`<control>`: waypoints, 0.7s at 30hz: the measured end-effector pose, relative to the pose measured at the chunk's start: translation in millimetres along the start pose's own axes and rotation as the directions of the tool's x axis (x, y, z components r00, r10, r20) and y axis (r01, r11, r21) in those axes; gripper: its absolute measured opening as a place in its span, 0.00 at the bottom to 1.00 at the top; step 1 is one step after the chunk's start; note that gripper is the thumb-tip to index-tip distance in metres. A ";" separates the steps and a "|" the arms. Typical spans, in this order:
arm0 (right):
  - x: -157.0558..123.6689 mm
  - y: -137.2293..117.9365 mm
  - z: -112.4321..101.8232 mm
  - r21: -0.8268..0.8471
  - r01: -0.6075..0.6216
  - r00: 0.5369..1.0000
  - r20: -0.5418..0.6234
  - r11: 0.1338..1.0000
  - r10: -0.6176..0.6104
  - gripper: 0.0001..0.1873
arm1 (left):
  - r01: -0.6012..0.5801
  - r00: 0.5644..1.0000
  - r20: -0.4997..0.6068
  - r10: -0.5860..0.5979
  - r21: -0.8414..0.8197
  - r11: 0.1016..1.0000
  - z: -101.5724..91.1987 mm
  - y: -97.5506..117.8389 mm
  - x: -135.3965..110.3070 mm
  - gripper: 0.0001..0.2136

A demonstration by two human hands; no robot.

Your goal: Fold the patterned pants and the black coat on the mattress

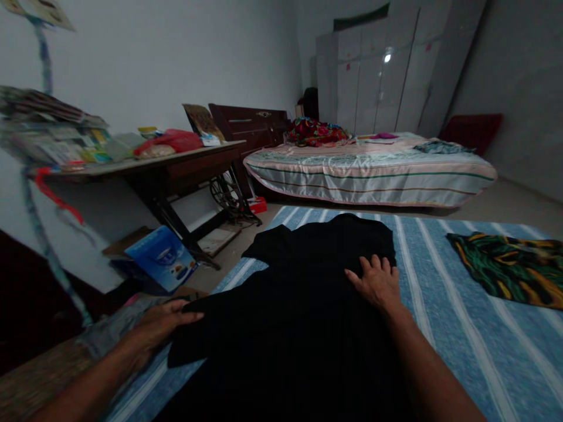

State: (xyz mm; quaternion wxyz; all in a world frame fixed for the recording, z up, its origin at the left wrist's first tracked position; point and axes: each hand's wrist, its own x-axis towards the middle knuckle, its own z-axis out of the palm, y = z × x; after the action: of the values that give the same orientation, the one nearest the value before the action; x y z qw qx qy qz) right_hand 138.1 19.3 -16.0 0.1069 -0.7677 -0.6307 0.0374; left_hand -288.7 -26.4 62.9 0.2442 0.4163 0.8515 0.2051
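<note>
A black garment point(303, 293) lies spread on a blue striped mat point(461, 328) on the floor. My right hand point(376, 281) rests flat on the garment's upper right part, fingers stretched out. My left hand point(162, 321) lies at the garment's left edge, fingers extended and touching the cloth, a little blurred.
A folded green, yellow and black patterned cloth point(510, 266) lies on the mat at the right. A sewing-machine table point(176, 164) with clutter stands at the left, a blue box point(162, 257) beneath it. A bed point(369, 167) and white wardrobe point(378, 76) stand behind.
</note>
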 end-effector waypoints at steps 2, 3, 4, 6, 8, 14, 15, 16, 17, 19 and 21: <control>0.0 0.0 -0.2 0.005 0.001 1.000 0.008 1.000 -0.001 0.36 | 0.047 0.985 0.170 -0.009 -0.221 0.974 -0.8 -0.8 2.5 0.18; 0.0 0.1 -0.1 0.006 0.000 1.000 0.010 1.000 0.000 0.37 | 0.075 0.977 0.215 -0.007 -0.310 0.948 -1.5 -1.0 3.4 0.19; 0.1 0.1 0.0 0.005 -0.003 1.000 0.010 1.000 0.003 0.37 | 0.091 0.977 0.213 -0.011 -0.370 0.924 -2.2 -1.1 3.9 0.19; 0.4 0.3 0.2 0.004 -0.010 1.000 0.010 1.000 0.010 0.37 | 0.121 0.983 0.181 -0.033 -0.499 0.858 -4.5 -1.2 3.8 0.18; 0.9 0.5 0.4 0.002 -0.013 1.000 0.013 1.000 0.013 0.37 | 0.152 0.986 0.154 -0.069 -0.635 0.758 -7.6 -1.0 2.8 0.16; 2.3 1.7 -0.1 0.008 -0.018 0.999 0.028 1.000 0.018 0.39 | 0.203 0.959 0.283 0.020 -0.734 0.649 -15.6 1.4 -1.5 0.12; 2.3 2.0 0.0 0.011 -0.017 0.999 0.029 1.000 0.017 0.39 | 0.197 0.956 0.291 0.032 -0.721 0.665 -15.6 2.2 -2.4 0.12; 2.3 2.2 0.2 0.014 -0.015 1.000 0.028 1.000 0.014 0.39 | 0.182 0.956 0.291 0.044 -0.701 0.689 -14.9 2.9 -3.3 0.12; 2.3 2.5 0.5 0.016 -0.012 1.000 0.024 1.000 0.011 0.39 | 0.158 0.955 0.289 0.060 -0.674 0.722 -13.8 3.2 -4.4 0.13; 2.5 2.9 1.1 0.019 -0.007 1.000 0.015 1.000 0.007 0.39 | 0.041 0.956 0.260 0.135 -0.574 0.818 -10.6 2.1 -6.3 0.14; 2.8 3.2 1.5 0.019 -0.007 1.000 0.017 1.000 0.007 0.40 | -0.242 0.957 0.080 0.277 -0.303 0.922 -7.8 -2.0 -6.8 0.15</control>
State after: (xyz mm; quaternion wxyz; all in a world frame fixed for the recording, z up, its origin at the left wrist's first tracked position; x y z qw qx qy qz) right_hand 141.5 21.6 -17.9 0.1091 -0.7684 -0.6285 0.0502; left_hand -290.9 -34.1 69.7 0.3244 0.4969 0.7329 0.3328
